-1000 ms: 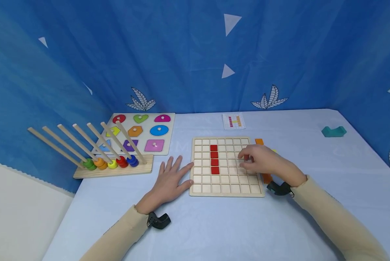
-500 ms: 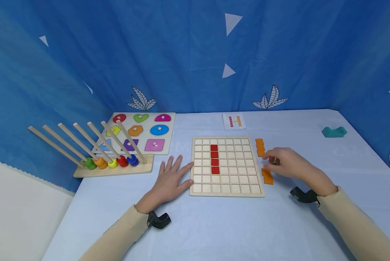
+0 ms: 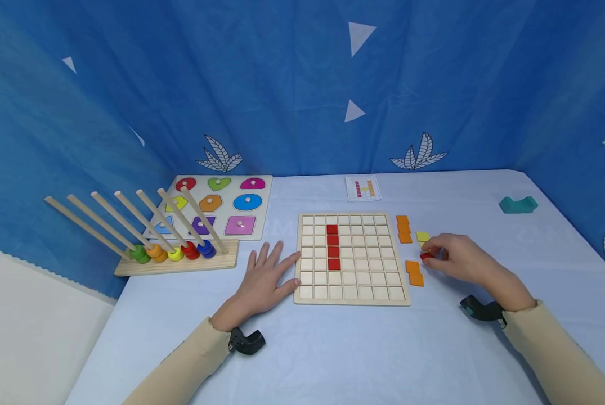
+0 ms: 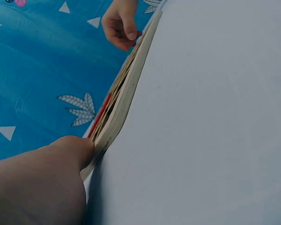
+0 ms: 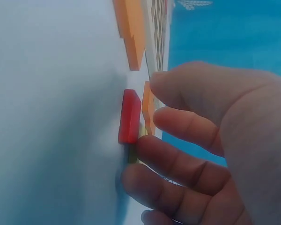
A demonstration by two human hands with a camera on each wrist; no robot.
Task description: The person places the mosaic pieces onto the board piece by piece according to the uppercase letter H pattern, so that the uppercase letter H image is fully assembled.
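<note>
My left hand (image 3: 264, 279) lies with fingers spread at the left edge of a wooden grid board (image 3: 353, 300), its thumb touching the rim. Four-cell column aside, several red square tiles (image 3: 333, 240) sit in one column of the board. To the board's right, my right hand (image 3: 456, 256) is over a loose red tile (image 5: 129, 116), fingers loosely bent. In the right wrist view the tile lies on the table by the fingertips, and the thumb stands apart from it. Yellow tiles (image 3: 422, 237) lie just beyond that hand, partly hidden. Orange tiles (image 3: 404, 229) lie along the board's right side.
A small pattern card (image 3: 363, 188) lies behind the board. At the left stand a peg abacus (image 3: 226, 260) with coloured rings and a shape puzzle (image 3: 264, 222). A teal curved piece (image 3: 518, 205) is at the far right. Blue cloth hangs behind the table.
My right hand has moved right, from over the board to the loose red tile beyond the orange tiles. The yellow tiles have come into fuller view. My left hand stays put.
</note>
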